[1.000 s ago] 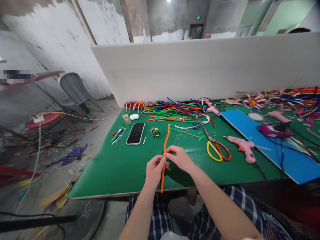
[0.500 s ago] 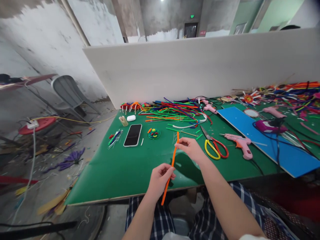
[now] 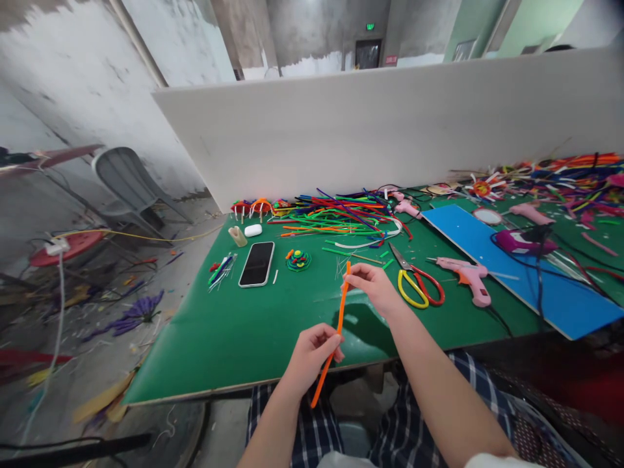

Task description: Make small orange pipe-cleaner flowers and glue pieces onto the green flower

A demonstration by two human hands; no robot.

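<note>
An orange pipe cleaner (image 3: 340,322) is stretched nearly straight between my two hands above the near edge of the green table (image 3: 234,331). My left hand (image 3: 314,356) pinches its lower part, close to my lap. My right hand (image 3: 373,286) pinches its upper end, further out over the table. Both hands are closed on it. Its lower tip hangs below the table edge.
A black phone (image 3: 257,263), a white earbud case (image 3: 253,230) and a small coiled green piece (image 3: 298,260) lie at the left. A pile of coloured pipe cleaners (image 3: 341,214) sits at the back. Yellow-red scissors (image 3: 416,283), a pink glue gun (image 3: 463,273) and a blue board (image 3: 517,273) are right.
My hands have drawn apart along the pipe cleaner, the right one up and away, the left one toward me. The wavy orange pipe cleaner now runs almost straight.
</note>
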